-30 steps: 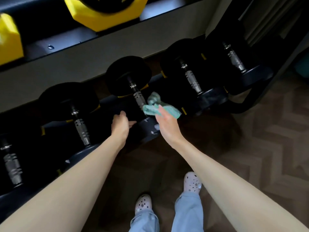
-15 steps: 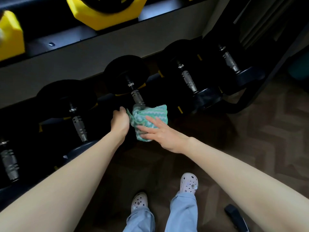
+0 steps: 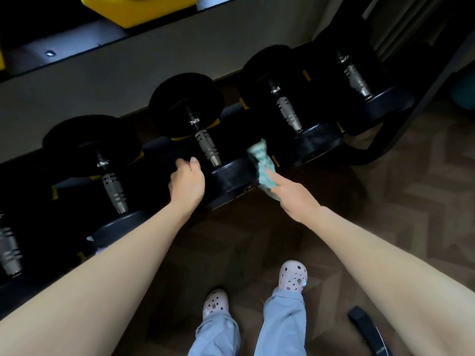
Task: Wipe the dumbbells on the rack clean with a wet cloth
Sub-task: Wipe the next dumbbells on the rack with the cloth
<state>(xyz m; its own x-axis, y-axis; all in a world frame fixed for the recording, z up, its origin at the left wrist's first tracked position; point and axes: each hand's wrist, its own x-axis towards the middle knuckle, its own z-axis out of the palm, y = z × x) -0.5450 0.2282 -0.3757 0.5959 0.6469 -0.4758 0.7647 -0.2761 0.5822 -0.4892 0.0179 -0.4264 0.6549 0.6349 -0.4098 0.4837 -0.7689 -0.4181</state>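
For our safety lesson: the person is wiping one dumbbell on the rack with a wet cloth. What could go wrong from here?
1. The left hand grips the near head of the dumbbell, and the clogs stand close in front of the rack; if the dumbbell rolls off, it might land on a foot.
2. The right hand presses the cloth into the gap beside the next dumbbell; fingers could get pinched there.
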